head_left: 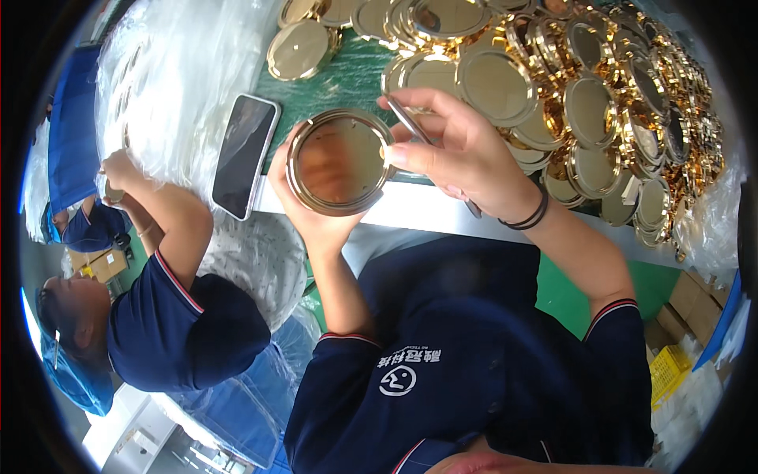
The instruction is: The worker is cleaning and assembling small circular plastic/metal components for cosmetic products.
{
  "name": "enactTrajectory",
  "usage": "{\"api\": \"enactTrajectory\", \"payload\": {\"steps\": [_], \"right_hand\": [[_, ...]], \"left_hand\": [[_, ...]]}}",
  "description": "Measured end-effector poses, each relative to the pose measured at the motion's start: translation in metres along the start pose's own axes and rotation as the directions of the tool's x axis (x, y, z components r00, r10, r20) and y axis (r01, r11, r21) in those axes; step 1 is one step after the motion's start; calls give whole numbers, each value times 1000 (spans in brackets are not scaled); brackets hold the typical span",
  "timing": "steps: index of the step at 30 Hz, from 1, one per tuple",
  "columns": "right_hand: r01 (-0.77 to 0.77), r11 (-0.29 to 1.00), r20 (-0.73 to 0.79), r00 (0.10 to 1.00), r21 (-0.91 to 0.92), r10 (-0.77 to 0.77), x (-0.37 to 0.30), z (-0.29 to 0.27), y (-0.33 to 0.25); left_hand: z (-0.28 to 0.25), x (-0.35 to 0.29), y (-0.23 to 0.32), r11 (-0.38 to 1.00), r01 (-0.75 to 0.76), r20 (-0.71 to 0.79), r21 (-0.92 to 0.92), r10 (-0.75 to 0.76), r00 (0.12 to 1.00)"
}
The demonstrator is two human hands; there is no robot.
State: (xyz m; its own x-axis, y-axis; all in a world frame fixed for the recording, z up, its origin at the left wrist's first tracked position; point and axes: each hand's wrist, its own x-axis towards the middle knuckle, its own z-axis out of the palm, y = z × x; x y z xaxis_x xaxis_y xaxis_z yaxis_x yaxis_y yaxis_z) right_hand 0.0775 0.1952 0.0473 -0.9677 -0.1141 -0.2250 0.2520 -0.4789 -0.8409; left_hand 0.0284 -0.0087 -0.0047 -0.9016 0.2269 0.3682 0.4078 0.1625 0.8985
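1. The person's left hand [316,201] cups a round gold-rimmed mirror disc [339,162] from behind, fingers curled round its lower rim. The disc is held up in the air above the near edge of the green worktop [347,79].
2. The right hand [466,150] is closed on a thin metal tool [414,126], tweezers by the look of it, with the thumb tip touching the disc's right rim.
3. I would judge the disc light and stiff, with a slick polished face that would smudge or scratch easily; the rim is the sensible place to hold it, as it is being held now.
4. Count: one disc in hand, one tool, one phone [245,154] lying at the worktop's near edge.
5. The gold discs [600,103] heaped along the far and right side are too many and too overlapped to count; several dozen at least.
6. A co-worker [174,316] sits beside the left end, one hand [118,170] at a heap of clear plastic bags [181,71].
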Motion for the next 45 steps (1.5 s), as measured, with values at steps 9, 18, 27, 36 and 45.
{"api": "enactTrajectory", "payload": {"steps": [9, 18, 27, 36, 45], "right_hand": [[316, 924, -130, 929, -216, -348, -14, 2, -23], [424, 492, -264, 491, -760, -830, -8, -34, -58], [273, 531, -351, 503, -803, -790, -11, -56, -71], [374, 417, -201, 496, -828, -845, -14, -38, -67], [320, 755, 44, 931, -572, -361, -3, 1, -2]], "left_hand": [[-3, 0, -4, 1000, -9, 32, 11, 8, 999], [2, 6, -11, 972, -87, 101, -216, 111, 989], [5, 8, -3, 978, -53, 127, -204, 80, 989], [4, 9, 0, 982, -4, 149, -190, 32, 988], [3, 9, 4, 974, 102, 181, -202, -65, 981]]}}
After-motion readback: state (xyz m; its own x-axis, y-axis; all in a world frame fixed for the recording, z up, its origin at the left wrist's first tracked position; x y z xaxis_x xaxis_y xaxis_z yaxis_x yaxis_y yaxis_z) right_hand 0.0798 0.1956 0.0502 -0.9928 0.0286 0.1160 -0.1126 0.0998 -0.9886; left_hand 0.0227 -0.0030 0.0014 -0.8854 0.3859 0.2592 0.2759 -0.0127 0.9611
